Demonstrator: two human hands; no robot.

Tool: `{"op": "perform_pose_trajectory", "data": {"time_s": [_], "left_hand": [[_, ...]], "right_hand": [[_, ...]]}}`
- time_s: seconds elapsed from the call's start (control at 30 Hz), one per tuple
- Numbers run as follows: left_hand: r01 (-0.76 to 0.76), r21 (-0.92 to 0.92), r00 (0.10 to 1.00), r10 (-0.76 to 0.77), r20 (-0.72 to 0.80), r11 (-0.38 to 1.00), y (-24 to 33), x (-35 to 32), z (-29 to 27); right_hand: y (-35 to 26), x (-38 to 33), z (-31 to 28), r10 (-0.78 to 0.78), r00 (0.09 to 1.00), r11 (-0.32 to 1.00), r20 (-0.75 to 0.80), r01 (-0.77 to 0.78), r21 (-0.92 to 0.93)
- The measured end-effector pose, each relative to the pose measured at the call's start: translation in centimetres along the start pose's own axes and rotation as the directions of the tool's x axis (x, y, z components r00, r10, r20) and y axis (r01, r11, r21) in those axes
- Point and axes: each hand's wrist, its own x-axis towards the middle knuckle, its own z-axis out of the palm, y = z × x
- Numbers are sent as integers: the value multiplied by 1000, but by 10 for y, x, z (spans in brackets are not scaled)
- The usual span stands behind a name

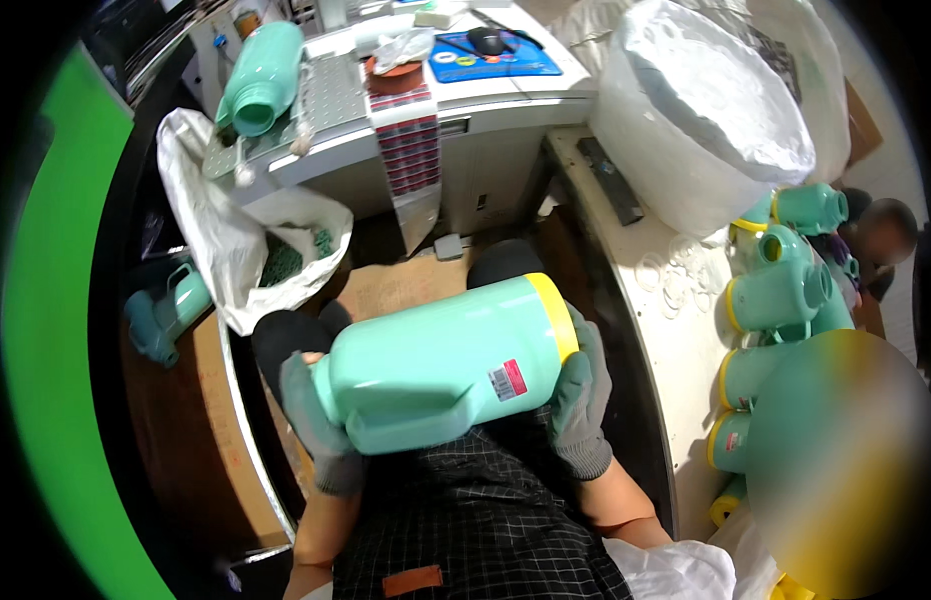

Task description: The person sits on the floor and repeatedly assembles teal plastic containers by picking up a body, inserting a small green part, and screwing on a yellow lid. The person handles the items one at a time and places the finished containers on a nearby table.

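A mint-green thermos jug with a yellow band at its base lies sideways over my lap, a small label on its side. My left hand, in a grey glove, grips the neck end at the left. Its yellow base end rests in my right hand, also gloved in grey. Both hands hold the jug just above my checked apron.
Another mint jug lies on a perforated metal stand on the desk ahead. Several finished jugs crowd the white bench at right, beside a large white bag. A white sack of green parts hangs at left. A person sits far right.
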Motion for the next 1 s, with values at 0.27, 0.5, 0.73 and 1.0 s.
{"op": "perform_pose_trajectory", "data": {"time_s": [0.27,0.5,0.73,1.0], "left_hand": [[-599,122,777,537,329,792,54,-8,32],[-539,189,761,379,526,821,47,9,52],[-247,378,897,63,437,892,17,7,59],[-501,564,854,269,445,657,8,17,13]], "right_hand": [[62,21,-39,503,858,712,-99,-346,611],[-28,176,-240,55,779,652,-624,445,613],[-25,341,-486,1,833,778,-554,348,523],[33,277,-344,-597,639,703,-485,126,-700]]}}
